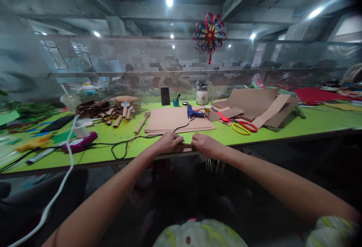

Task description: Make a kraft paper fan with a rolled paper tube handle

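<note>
My left hand (169, 142) and my right hand (206, 144) rest side by side at the front edge of the green table (141, 145). Both have their fingers curled down onto a small brown paper roll (187, 148), of which only a short piece shows between them. Just beyond the hands lies a stack of brown paper sheets (175, 120). A blue glue gun (193, 112) sits on the stack's far right corner, its black cord (124, 145) trailing left across the table.
Red and yellow scissors (240, 124) lie right of the stack, with larger brown card pieces (260, 105) behind. Rolled paper tubes and a folded fan (121, 113) lie at the left, a pink device (80, 141) and white cable (69, 152) nearer. A mesh screen backs the table.
</note>
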Motion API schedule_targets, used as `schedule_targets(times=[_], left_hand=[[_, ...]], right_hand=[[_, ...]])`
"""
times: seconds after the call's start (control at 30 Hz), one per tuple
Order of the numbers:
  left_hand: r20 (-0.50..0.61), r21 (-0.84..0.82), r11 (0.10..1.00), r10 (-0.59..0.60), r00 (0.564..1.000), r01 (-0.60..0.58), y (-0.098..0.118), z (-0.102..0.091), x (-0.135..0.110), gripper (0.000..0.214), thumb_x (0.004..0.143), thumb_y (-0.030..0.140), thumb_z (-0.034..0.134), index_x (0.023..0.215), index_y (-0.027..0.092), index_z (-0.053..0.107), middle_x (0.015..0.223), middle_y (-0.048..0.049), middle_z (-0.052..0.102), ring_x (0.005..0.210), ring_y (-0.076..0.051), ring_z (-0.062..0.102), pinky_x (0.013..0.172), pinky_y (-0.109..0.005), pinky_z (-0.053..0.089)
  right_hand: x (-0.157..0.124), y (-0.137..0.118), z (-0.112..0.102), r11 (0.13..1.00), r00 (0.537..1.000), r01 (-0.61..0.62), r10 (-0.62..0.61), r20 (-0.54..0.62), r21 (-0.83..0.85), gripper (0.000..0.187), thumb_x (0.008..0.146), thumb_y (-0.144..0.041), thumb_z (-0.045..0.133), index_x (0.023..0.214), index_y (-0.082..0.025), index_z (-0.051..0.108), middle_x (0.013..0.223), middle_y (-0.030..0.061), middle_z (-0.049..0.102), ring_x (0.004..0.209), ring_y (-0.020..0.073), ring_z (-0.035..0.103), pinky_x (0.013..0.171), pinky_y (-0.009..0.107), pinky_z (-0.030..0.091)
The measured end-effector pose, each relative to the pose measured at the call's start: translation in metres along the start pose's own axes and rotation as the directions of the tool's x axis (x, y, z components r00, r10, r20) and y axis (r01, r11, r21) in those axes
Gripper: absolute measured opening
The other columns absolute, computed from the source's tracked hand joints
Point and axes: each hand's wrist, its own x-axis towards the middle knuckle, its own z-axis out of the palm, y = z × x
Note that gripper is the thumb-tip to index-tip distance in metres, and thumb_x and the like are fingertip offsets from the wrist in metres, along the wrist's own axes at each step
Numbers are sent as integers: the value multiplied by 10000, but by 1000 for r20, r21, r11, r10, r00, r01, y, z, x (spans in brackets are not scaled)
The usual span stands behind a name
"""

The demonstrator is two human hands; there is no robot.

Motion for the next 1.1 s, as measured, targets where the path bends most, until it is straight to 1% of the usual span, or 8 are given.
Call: schedule_targets(times=[0.17,0.27,0.53,0.67,0.87,0.93,1.0,1.1], left_hand=[[20,-41,997,-65,998,66,1,7,14,497,793,542,408,503,148,491,476,36,354,505,-102,291,496,-247,223],[44,-72,993,-91,995,94,1,9,13,488,757,580,446,498,167,419,476,48,280,499,-93,242,483,-251,180],[108,-221,970,-79,991,101,9,10,1,561,758,685,420,559,163,466,458,36,386,456,-94,316,464,-237,221],[132,-364,923,-76,988,120,8,9,-2,531,748,654,493,525,179,413,414,51,355,417,-82,284,446,-237,199],[62,-219,972,-75,995,86,11,6,-5,481,753,605,491,553,171,436,466,61,335,462,-82,249,471,-241,182],[53,-168,985,-42,998,50,14,6,-6,460,772,579,468,579,162,472,501,51,374,491,-92,292,491,-240,216],[41,-96,995,10,999,-6,19,5,-6,440,797,548,444,611,153,502,543,42,405,529,-101,329,518,-239,242],[20,-22,998,61,998,-61,24,5,-8,410,822,504,434,641,147,524,579,35,423,570,-109,353,539,-235,248]], right_hand=[[-1,-9,-1,999,987,14,-22,-158,-47,106,853,-53,482,846,-115,569,864,100,521,847,220,415,714,315,358],[-2,-12,-2,997,977,15,-30,-212,-72,118,868,-71,476,803,-116,563,840,100,509,827,224,398,711,328,360],[2,-16,-7,993,959,9,-42,-281,-118,203,924,-117,415,787,-124,565,806,96,496,807,226,385,721,348,364],[4,-17,-9,996,957,24,-49,-285,-90,204,923,-110,414,796,-124,573,810,96,500,812,220,388,731,344,370],[1,-18,-14,977,944,-54,118,-309,208,99,867,-112,519,906,-140,605,901,96,531,917,213,441,777,327,411],[2,-17,-19,945,940,-79,177,-292,316,183,835,-151,590,1016,-127,604,976,113,554,974,217,465,826,338,419],[4,-16,-24,909,946,-126,230,-227,397,212,825,-184,621,1024,-110,621,959,117,585,946,209,507,807,326,429],[8,-13,-29,826,946,-222,311,-90,519,98,823,-177,623,870,-111,678,789,70,619,732,153,550,659,259,420]])
